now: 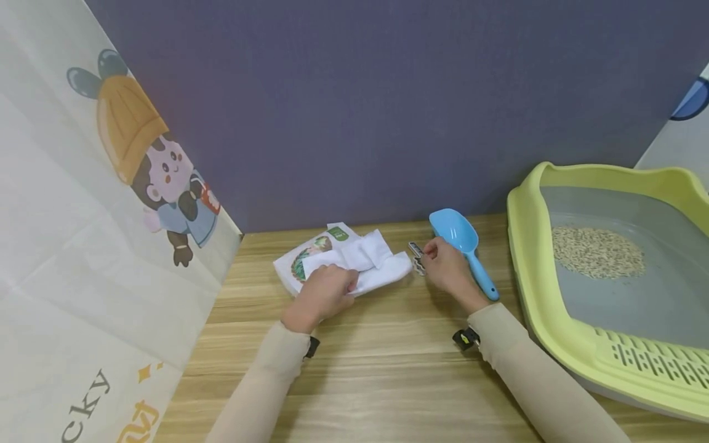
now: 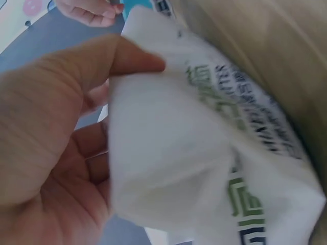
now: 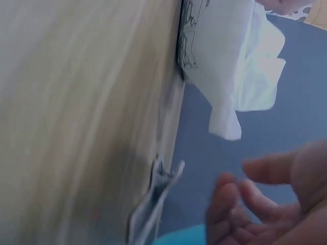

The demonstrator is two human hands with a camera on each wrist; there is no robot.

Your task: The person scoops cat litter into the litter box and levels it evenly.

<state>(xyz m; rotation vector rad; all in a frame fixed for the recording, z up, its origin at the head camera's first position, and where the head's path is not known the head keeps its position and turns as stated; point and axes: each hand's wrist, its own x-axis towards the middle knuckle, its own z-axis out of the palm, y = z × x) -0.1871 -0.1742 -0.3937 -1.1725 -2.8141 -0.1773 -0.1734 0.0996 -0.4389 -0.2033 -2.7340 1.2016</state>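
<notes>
A white printed bag (image 1: 382,280) lies on the table, its upper part folded over. My left hand (image 1: 327,288) pinches the bag's edge, thumb on top and fingers behind, as the left wrist view shows. Green and black lettering runs along the bag (image 2: 173,132) there. My right hand (image 1: 445,266) is just right of the bag, beside a small black-and-white strip (image 1: 416,261). In the right wrist view its fingers (image 3: 225,204) are loosely bent with a gap to the thumb, and the creased grey strip (image 3: 148,209) stands apart from them.
A light blue scoop (image 1: 456,231) lies right behind my right hand, handle toward me. Farther right stands a yellow-green litter tray (image 1: 537,271) with a heap of pellets (image 1: 598,252) on its grey floor. A dark wall (image 1: 360,111) closes off the back; a printed white sheet (image 1: 83,246) is on the left.
</notes>
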